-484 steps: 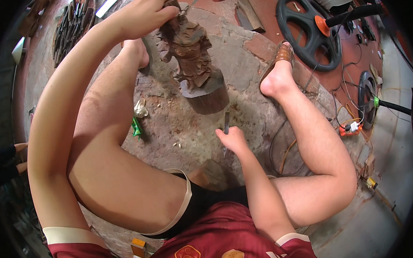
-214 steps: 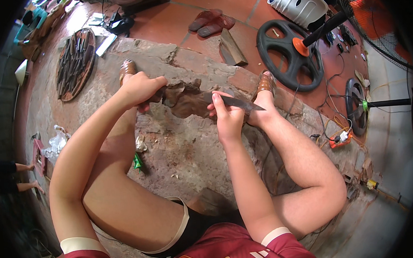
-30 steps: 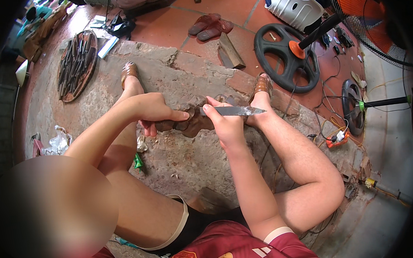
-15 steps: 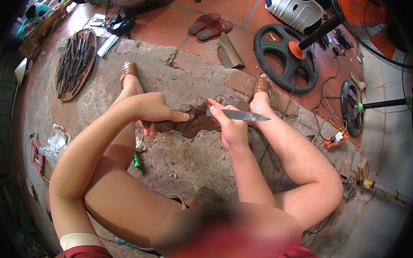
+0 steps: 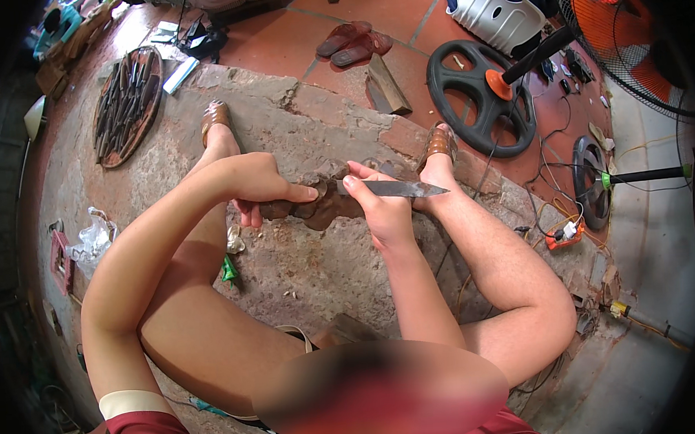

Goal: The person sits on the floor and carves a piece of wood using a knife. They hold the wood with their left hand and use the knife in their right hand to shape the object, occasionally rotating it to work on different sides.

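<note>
Between my knees lies a dark brown, lumpy piece that looks like carved wood (image 5: pixel 321 215). My left hand (image 5: pixel 263 186) is closed on its left end, the thumb lying along the top. My right hand (image 5: pixel 385 219) grips a flat steel blade (image 5: pixel 399 189) between thumb and fingers. The blade's pointed end reaches right, over my right shin. Its other end meets the brown piece near my left thumb; whether it cuts in there I cannot tell. Part of the piece is hidden behind my right hand and the blade.
At the far left a round tray (image 5: pixel 106 162) holds several dark, slim tools. A plastic bag (image 5: pixel 97 239) and a green tube (image 5: pixel 228 270) lie left. A wood block (image 5: pixel 388 86), slippers (image 5: pixel 352 44), a fan base (image 5: pixel 480 98) and an orange power strip (image 5: pixel 565 235) with cords lie ahead and right.
My right hand has shifted slightly left and the blade with it, its inner end now closer to my left thumb. The blade lies more level. My left hand has hardly moved.
</note>
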A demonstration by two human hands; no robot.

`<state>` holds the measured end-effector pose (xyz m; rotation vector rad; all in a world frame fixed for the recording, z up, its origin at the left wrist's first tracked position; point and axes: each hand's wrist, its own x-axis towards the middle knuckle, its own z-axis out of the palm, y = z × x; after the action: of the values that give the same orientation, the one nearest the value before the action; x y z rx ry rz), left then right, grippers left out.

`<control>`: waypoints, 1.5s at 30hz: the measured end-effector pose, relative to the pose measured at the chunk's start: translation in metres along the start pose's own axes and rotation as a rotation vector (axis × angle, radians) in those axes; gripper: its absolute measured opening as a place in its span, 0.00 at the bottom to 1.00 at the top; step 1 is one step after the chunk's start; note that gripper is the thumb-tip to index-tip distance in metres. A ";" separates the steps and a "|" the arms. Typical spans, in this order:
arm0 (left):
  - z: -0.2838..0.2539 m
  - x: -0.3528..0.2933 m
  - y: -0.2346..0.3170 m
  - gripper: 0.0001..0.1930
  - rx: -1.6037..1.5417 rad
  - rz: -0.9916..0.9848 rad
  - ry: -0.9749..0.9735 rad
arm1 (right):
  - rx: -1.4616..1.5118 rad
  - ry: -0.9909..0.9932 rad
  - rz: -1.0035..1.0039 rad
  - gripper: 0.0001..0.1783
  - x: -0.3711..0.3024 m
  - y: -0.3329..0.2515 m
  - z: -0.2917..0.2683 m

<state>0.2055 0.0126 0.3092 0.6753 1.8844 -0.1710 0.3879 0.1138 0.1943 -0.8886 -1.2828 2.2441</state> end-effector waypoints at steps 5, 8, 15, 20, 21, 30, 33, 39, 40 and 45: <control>0.003 0.005 -0.006 0.42 0.008 -0.006 0.019 | 0.023 0.015 -0.060 0.06 -0.003 -0.002 0.001; 0.003 0.005 -0.004 0.42 0.012 0.011 0.032 | 0.006 0.010 0.009 0.05 -0.005 -0.011 -0.001; 0.002 0.002 -0.002 0.42 -0.012 -0.015 0.016 | -0.035 -0.001 -0.066 0.04 0.000 0.002 0.001; 0.001 0.001 -0.002 0.42 -0.007 -0.007 0.007 | 0.026 -0.001 -0.041 0.05 -0.004 -0.005 0.001; 0.001 0.001 -0.002 0.42 -0.012 -0.008 0.008 | 0.019 -0.007 -0.064 0.05 -0.004 -0.004 0.001; 0.000 0.001 -0.002 0.44 -0.032 -0.006 -0.001 | 0.040 0.016 -0.120 0.07 -0.002 0.007 0.002; 0.001 0.001 -0.002 0.44 -0.024 -0.018 0.019 | 0.075 0.043 -0.061 0.08 -0.005 -0.001 0.005; 0.002 0.003 -0.004 0.44 -0.029 -0.003 -0.004 | 0.029 0.015 -0.189 0.08 -0.002 0.013 0.002; 0.002 0.002 -0.004 0.44 -0.040 0.008 -0.001 | 0.031 0.017 -0.198 0.08 -0.001 0.014 0.002; 0.001 -0.004 0.001 0.41 -0.048 0.005 0.012 | 0.060 0.049 -0.116 0.08 -0.003 0.010 0.002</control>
<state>0.2078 0.0118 0.3124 0.6494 1.8918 -0.1185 0.3885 0.1055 0.1875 -0.8208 -1.2070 2.1464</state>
